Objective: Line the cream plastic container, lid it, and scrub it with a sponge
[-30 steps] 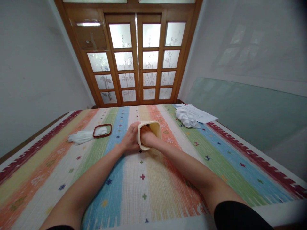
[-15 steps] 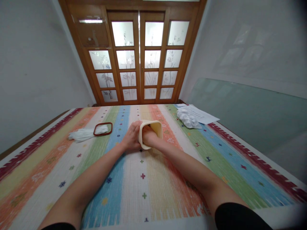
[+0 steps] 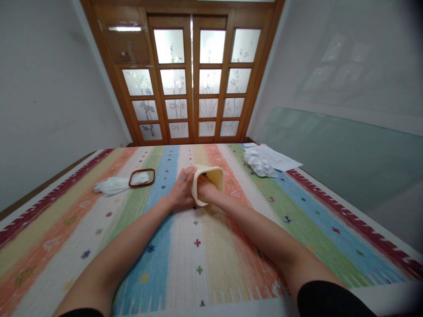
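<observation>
At centre frame, the left hand curves around a cream container [image 3: 217, 178], holding its side over the striped counter [image 3: 185, 273]; the right hand [image 3: 205, 191] sits inside, its grip too hidden to tell; a red frame [image 3: 153, 177] overlaps white cloth [image 3: 114, 186], centre left; papers [image 3: 282, 159] lie right of centre; glass-paned doors rise at top.

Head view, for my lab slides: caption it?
Left hand holds a cream container while the right hand reaches inside.

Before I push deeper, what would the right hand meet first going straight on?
Probably the cream container: its inner wall or far end. The right hand has its fingers hidden inside, so which is unclear.
</observation>
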Available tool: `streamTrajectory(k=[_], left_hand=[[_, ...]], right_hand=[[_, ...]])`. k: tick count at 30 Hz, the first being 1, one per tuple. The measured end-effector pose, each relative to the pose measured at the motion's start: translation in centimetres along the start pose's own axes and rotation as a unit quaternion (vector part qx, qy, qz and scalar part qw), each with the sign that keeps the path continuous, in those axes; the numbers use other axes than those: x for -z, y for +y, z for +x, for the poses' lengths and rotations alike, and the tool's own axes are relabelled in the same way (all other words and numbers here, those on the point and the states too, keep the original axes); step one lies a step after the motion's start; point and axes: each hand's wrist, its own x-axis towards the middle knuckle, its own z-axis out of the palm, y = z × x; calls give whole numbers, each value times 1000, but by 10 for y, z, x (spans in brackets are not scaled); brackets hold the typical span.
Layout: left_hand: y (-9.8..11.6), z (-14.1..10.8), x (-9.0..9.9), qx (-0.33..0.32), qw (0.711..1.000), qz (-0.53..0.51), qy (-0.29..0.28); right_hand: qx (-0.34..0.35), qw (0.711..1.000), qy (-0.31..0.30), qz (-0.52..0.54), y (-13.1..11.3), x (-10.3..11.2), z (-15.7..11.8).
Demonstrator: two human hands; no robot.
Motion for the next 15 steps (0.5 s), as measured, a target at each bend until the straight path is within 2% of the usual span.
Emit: streamTrajectory(k=[6, 11, 15], left_hand=[[1, -2, -2, 9, 1000, 1, -1], [2, 0, 0, 18, 1000, -11, 7], [3, 1, 1, 26, 999, -26, 13]], right_hand=[[0, 998, -51, -21, 0, 4, 0], [31, 991, -131, -7, 1, 14, 1], [50, 988, -143, -7, 2, 17, -3]])
